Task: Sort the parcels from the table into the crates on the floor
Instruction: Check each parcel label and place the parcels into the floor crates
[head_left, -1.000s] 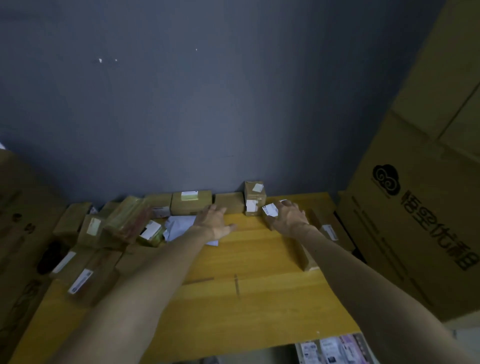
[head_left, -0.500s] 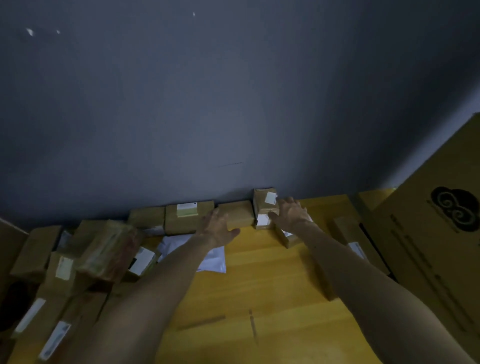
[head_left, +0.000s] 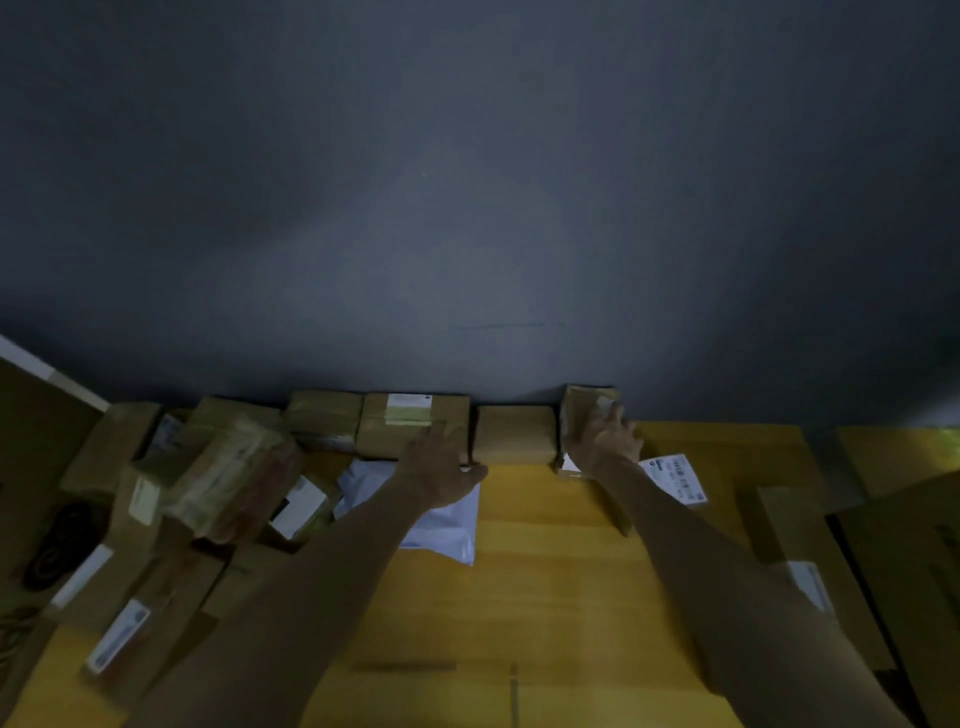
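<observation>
While left hand (head_left: 436, 467) touches parcel (head_left: 405, 421), table (head_left: 550, 571) crowded

I see a yellow wooden table (head_left: 545, 582) filling the lower frame. At its far edge, against the wall, brown boxes stand in a row: taped box (head_left: 324, 418), labelled box (head_left: 402, 426), plain box (head_left: 514, 434), upright box (head_left: 579, 410). A white mailer (head_left: 449, 527) lies just below the labelled box. A heap of parcels (head_left: 228, 478) covers the lower left; a flat parcel (head_left: 672, 478) and a long box (head_left: 800, 535) lie at the right.

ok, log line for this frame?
phase: pick, wall row | left hand: open, at labelled box | right hand: on upright box, grip unclear
</observation>
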